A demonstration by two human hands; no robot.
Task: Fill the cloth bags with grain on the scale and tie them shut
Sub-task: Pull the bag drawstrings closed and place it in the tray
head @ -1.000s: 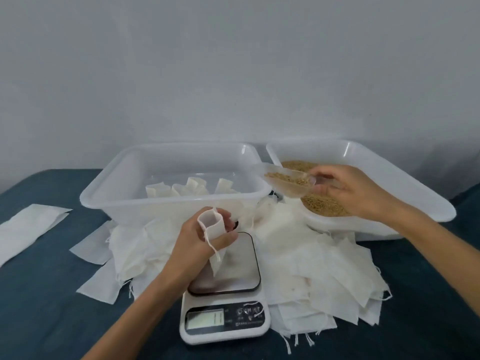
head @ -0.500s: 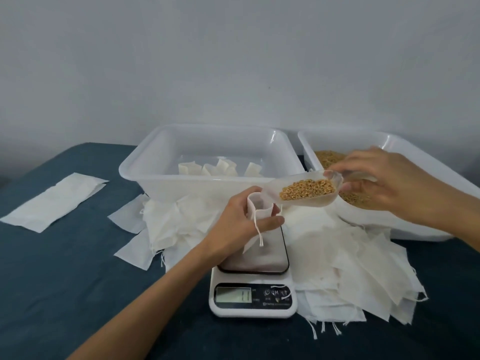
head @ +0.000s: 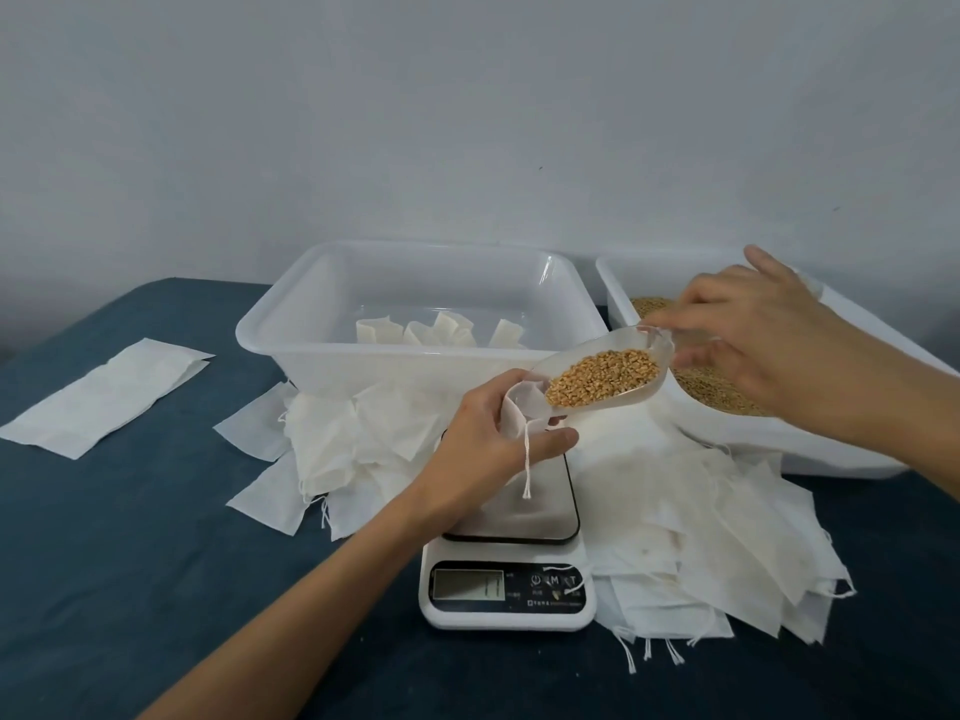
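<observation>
Head view shows the left hand (head: 483,439) gripping an open cloth bag (head: 522,415) above the scale (head: 506,569), while the right hand (head: 769,345) pinches a clear scoop (head: 605,379) of grain (head: 602,376) at its mouth. Tipping slowly should avoid spills. The display looks like 17; other labels are unreadable.

The right hand (head: 769,345) carried the clear scoop (head: 602,379) of grain (head: 605,379) out of the right-hand tub (head: 779,439) and leftward until its lip met the mouth of the cloth bag (head: 522,413) that the left hand (head: 488,449) held above the scale (head: 506,579).
</observation>
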